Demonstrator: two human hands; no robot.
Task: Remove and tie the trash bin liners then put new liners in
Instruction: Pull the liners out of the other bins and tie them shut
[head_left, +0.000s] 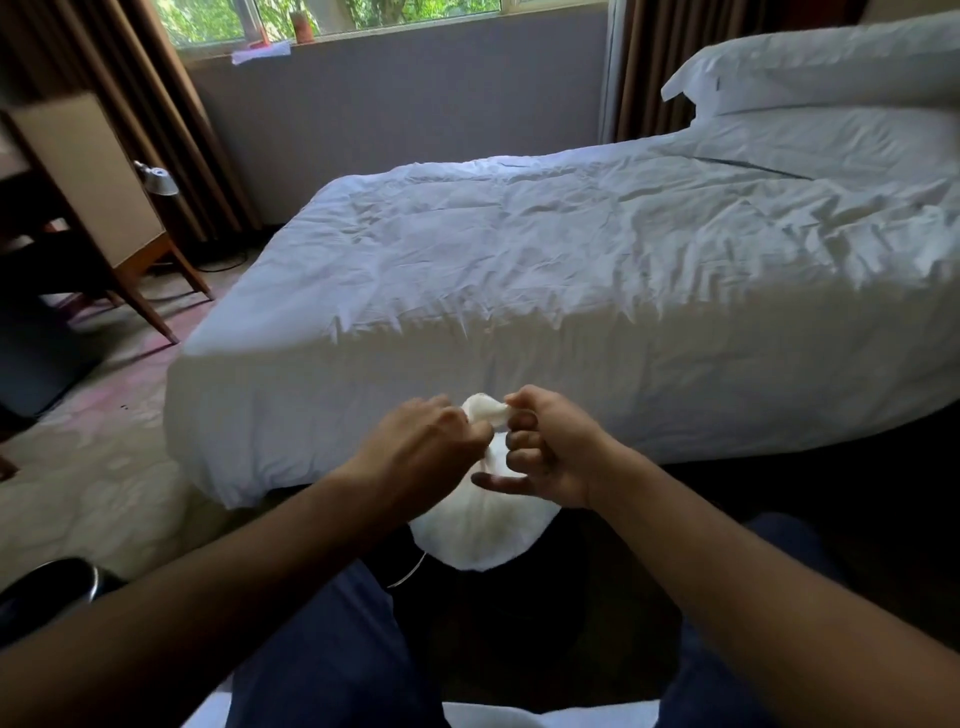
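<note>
Low in the centre of the frame, the white liner (483, 535) hangs before the bed (571, 270), its gathered neck pointing up. The left hand (431, 447) and right hand (556, 452) flank that neck, each grip pinching it, equally near; the knot likely tightens sideways.

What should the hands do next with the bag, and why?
Probably pull the ends apart to draw a knot tight: left hand and right hand pinch the gathered neck of the bag, whose full body hangs below; no finished knot shows.

Left hand (423, 441) and right hand (550, 449) pinch the white liner's (483, 535) gathered top before the bed (571, 270).
</note>
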